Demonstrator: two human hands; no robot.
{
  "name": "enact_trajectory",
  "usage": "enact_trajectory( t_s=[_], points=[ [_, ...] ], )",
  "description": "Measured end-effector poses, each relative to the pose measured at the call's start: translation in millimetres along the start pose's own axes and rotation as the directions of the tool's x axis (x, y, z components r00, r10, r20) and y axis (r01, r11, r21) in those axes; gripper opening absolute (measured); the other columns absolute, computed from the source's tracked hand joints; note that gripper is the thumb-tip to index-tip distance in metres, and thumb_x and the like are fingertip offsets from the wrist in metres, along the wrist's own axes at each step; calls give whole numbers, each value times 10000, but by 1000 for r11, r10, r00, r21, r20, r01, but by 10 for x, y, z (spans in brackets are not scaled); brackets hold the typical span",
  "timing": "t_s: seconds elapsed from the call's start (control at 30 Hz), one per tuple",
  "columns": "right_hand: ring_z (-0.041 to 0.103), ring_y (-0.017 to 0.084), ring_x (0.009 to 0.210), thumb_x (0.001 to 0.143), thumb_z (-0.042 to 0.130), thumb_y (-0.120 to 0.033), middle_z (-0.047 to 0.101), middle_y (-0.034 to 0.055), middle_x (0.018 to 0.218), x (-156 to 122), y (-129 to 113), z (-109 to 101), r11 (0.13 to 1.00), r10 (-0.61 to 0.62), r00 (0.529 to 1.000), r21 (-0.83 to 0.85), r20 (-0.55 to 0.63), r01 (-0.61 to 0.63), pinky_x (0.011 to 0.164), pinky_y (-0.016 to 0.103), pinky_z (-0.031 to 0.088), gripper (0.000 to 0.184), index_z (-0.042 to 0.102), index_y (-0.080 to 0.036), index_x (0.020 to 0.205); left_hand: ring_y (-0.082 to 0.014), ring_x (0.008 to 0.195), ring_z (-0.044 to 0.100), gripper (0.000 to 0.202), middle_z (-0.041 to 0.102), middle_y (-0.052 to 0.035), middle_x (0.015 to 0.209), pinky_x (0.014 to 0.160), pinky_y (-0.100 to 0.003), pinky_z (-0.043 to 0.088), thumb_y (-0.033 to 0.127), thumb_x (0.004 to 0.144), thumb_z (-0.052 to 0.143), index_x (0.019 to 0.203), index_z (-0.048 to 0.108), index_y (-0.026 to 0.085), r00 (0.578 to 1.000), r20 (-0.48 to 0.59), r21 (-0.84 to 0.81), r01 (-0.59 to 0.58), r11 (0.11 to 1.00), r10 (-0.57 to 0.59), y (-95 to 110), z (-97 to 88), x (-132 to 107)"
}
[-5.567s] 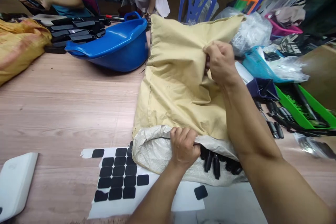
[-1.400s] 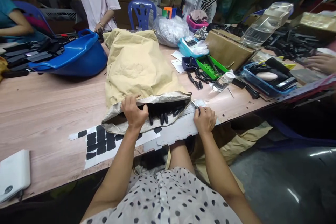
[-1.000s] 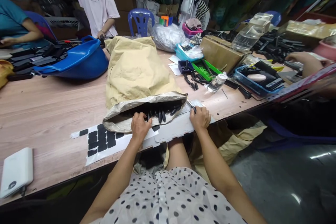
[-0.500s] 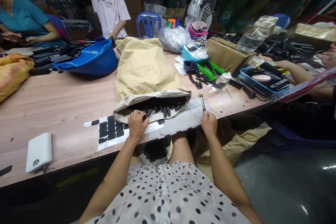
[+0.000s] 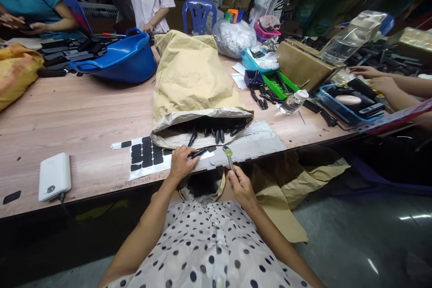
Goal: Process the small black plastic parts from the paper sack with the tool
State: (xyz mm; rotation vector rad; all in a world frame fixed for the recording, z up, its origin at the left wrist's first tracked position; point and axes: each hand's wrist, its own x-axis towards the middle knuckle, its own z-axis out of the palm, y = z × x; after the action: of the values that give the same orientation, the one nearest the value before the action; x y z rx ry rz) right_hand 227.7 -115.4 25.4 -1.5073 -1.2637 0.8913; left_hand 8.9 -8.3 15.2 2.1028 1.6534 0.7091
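My left hand [image 5: 181,162] is closed on a slim black handle-like piece [image 5: 200,152], held just in front of the mouth of a tan paper sack [image 5: 192,83]. More black pieces [image 5: 219,136] of that kind lie inside the sack's opening. In my right hand [image 5: 240,183] is a small hammer [image 5: 229,155] with a metal shaft and a yellowish head, which is up over the grey board [image 5: 261,143] at the table edge. Beside my left hand lies a white sheet of black stickers [image 5: 147,155].
A blue basin [image 5: 124,60] is at the back left, a white power bank [image 5: 56,175] at the front left. To the right are a green tray [image 5: 280,85], a water bottle [image 5: 294,101] and a blue basket [image 5: 351,103] near another person's hands [image 5: 381,83]. Two more people are across the table.
My left hand has drawn a black piece out of the sack's mouth. My right hand has brought the hammer leftward, close to the left hand. The view has shifted slightly.
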Motion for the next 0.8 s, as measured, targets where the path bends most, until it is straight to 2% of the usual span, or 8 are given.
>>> enact_trajectory(
  t_s=[0.07,0.1,0.2,0.27,0.37,0.43,0.5,0.8],
  points=[
    [661,200,834,937,534,-534,697,60,875,10,-38,69,993,-77,996,-85,34,80,782,331,589,395,754,-229,1057,-222,882,623,169,694,-16,851,825,-349,446,247,764,737,926,767,284,1000,-8,-19,4,1000,-4,-5,8,0],
    [670,205,850,942,528,-519,710,68,907,15,-50,98,990,-86,995,-104,55,92,802,338,592,397,755,-228,1088,-220,880,624,167,692,-14,846,821,-346,447,246,762,740,923,766,282,1000,-11,-31,6,999,-6,-6,12,-4],
    [647,166,663,982,463,-476,714,51,853,21,-57,172,995,-11,991,-94,130,23,665,307,594,473,683,-200,1298,-216,884,627,143,698,-14,855,828,-343,449,241,763,751,904,758,269,1000,-5,-71,11,997,-11,3,18,-14],
    [648,158,632,998,439,-447,725,50,853,24,-53,214,996,9,988,-92,152,5,639,303,598,495,639,-190,1370,-214,892,628,133,705,-14,869,840,-345,448,236,764,759,894,753,262,1000,11,-94,17,995,-16,15,19,-15],
    [723,218,934,987,475,-410,761,87,1060,39,-68,270,986,-89,988,-129,122,105,858,368,624,452,661,-216,1350,-213,901,627,134,709,-10,880,845,-347,445,226,762,765,888,749,267,999,26,-110,34,993,-31,33,19,-12],
    [691,241,1138,983,483,-377,736,92,1226,55,-98,304,973,-163,979,-145,123,181,1004,403,583,433,663,-230,1349,-217,917,626,140,711,-8,891,846,-349,445,222,758,767,886,748,277,999,26,-115,43,992,-41,43,20,-11],
    [657,236,1228,989,467,-339,704,90,1315,77,-137,334,961,-210,967,-150,144,231,1078,408,544,432,651,-231,1365,-225,930,622,149,709,-9,890,849,-353,447,224,752,774,885,750,286,998,26,-117,53,992,-50,52,23,-12],
    [671,220,1204,996,423,-253,714,75,1303,150,-180,438,932,-268,940,-189,209,308,1067,394,554,459,620,-264,1410,-232,898,610,128,692,-9,840,843,-360,450,209,732,780,826,743,288,996,6,-123,85,989,-85,82,40,-10]
  ],
)
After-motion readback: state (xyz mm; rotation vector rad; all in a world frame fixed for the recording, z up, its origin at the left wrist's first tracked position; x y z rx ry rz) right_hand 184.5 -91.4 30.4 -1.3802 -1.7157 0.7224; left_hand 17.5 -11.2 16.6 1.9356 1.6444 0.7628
